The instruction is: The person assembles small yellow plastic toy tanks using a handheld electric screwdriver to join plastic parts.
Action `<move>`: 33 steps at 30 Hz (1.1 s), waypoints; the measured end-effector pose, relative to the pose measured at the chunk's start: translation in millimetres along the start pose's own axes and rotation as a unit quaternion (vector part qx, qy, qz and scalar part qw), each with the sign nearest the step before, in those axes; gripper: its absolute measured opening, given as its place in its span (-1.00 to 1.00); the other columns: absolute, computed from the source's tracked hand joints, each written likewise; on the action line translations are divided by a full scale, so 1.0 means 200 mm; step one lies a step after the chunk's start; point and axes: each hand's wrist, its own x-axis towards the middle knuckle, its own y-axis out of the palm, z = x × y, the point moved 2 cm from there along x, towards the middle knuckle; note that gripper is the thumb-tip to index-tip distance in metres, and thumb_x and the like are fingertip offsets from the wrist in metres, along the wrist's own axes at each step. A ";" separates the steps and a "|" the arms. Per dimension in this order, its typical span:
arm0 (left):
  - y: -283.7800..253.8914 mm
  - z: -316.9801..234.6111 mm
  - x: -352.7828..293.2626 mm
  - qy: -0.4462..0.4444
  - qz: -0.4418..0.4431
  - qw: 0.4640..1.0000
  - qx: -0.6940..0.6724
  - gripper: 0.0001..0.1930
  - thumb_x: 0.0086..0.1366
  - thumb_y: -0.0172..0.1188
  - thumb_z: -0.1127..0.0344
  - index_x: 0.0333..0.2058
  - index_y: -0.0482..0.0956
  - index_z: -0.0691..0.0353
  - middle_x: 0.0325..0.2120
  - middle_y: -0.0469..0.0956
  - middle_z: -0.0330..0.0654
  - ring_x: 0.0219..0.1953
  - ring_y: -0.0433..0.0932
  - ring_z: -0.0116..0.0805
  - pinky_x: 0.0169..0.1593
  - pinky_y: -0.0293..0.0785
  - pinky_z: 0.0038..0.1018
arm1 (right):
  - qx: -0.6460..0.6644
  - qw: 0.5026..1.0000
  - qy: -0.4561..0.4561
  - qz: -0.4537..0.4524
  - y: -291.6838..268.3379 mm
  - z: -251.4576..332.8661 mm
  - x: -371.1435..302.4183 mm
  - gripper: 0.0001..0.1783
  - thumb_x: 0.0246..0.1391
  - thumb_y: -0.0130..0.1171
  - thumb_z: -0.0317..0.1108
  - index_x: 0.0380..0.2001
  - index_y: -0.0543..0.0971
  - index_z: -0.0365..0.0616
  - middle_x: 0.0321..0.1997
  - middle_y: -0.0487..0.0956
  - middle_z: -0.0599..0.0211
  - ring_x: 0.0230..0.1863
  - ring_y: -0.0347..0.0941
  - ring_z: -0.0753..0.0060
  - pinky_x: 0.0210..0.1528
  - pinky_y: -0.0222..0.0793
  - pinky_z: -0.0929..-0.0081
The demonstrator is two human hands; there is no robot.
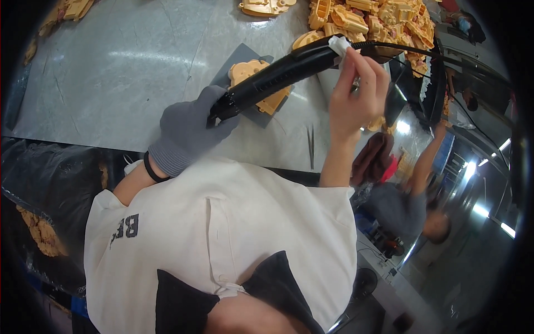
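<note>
My left hand (194, 123), in a grey knit glove, is closed round the front end of a long black corded hand tool (283, 72). The tool slants up to the right, above the table. At its cord end, the bare fingers of my right hand (362, 89) pinch a white crumpled wrapping (338, 45). Behind the tool, an orange-yellow moulded part (249, 69) lies on a dark grey pad (238, 55), partly hidden by the tool. The exact kind of tool cannot be made out.
A pair of tweezers (311, 147) lies near the front edge of the grey table (139, 67). Several orange-yellow parts (384, 25) are heaped at the far right. The tool's black cord (411, 49) runs off right, where another person (409, 203) reaches toward the table.
</note>
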 end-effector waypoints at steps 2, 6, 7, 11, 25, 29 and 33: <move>0.00 0.00 0.00 -0.002 0.013 1.000 0.004 -0.62 0.06 0.26 0.12 -0.15 0.38 -0.01 -0.67 0.50 -0.31 -0.66 0.54 -0.30 -0.57 0.43 -0.45 | 0.010 1.000 0.009 0.011 0.03 0.02 -0.03 -0.68 -0.21 0.16 -0.72 -0.31 0.61 -0.18 -0.35 0.45 0.25 -0.38 0.42 0.30 -0.37 0.37 0.48; 0.03 0.04 0.02 -0.016 0.009 1.000 0.014 -0.61 0.06 0.26 0.11 -0.14 0.38 -0.01 -0.66 0.51 -0.30 -0.66 0.54 -0.30 -0.57 0.43 -0.45 | 0.108 0.989 0.027 0.100 0.10 0.18 -0.11 -0.68 -0.09 0.12 -0.71 -0.24 0.59 -0.15 -0.37 0.49 0.24 -0.41 0.45 0.38 -0.40 0.37 0.56; 0.04 0.05 0.02 -0.010 -0.005 1.000 0.028 -0.60 0.06 0.26 0.10 -0.14 0.39 -0.02 -0.67 0.50 -0.30 -0.65 0.54 -0.30 -0.57 0.43 -0.45 | 0.134 0.977 0.057 0.158 0.09 0.25 -0.13 -0.63 -0.13 0.12 -0.73 -0.21 0.58 -0.15 -0.38 0.48 0.23 -0.41 0.45 0.32 -0.39 0.37 0.51; 0.02 0.05 0.02 -0.002 -0.021 0.999 0.039 -0.59 0.05 0.27 0.10 -0.12 0.39 -0.02 -0.69 0.48 -0.30 -0.66 0.54 -0.30 -0.58 0.41 -0.45 | 0.170 0.964 0.017 0.206 0.07 0.33 -0.12 -0.62 -0.19 0.12 -0.74 -0.24 0.60 -0.17 -0.39 0.47 0.22 -0.41 0.45 0.27 -0.38 0.37 0.48; 0.04 0.11 0.02 0.072 -0.091 0.992 0.040 -0.57 -0.04 0.34 0.18 -0.16 0.45 0.05 -0.66 0.51 -0.26 -0.64 0.54 -0.26 -0.56 0.42 -0.43 | 0.181 0.969 -0.006 0.168 0.10 0.34 -0.23 -0.48 -0.36 0.12 -0.75 -0.18 0.58 -0.20 -0.37 0.46 0.22 -0.40 0.41 0.28 -0.36 0.38 0.46; 0.03 0.14 0.01 0.086 -0.113 0.989 0.038 -0.56 -0.06 0.35 0.21 -0.15 0.45 0.05 -0.63 0.52 -0.23 -0.62 0.54 -0.22 -0.56 0.42 -0.41 | 0.111 0.989 0.025 0.096 -0.04 0.26 -0.07 -0.61 -0.17 0.14 -0.73 -0.20 0.62 -0.17 -0.37 0.48 0.26 -0.40 0.42 0.44 -0.35 0.36 0.59; 0.04 0.15 0.01 0.097 -0.101 0.989 0.045 -0.54 -0.07 0.35 0.22 -0.14 0.44 0.04 -0.62 0.52 -0.24 -0.62 0.53 -0.23 -0.55 0.41 -0.42 | 0.023 0.996 0.075 0.046 -0.11 0.09 0.09 -0.68 -0.05 0.13 -0.67 -0.18 0.61 -0.19 -0.40 0.47 0.30 -0.38 0.40 0.49 -0.33 0.31 0.67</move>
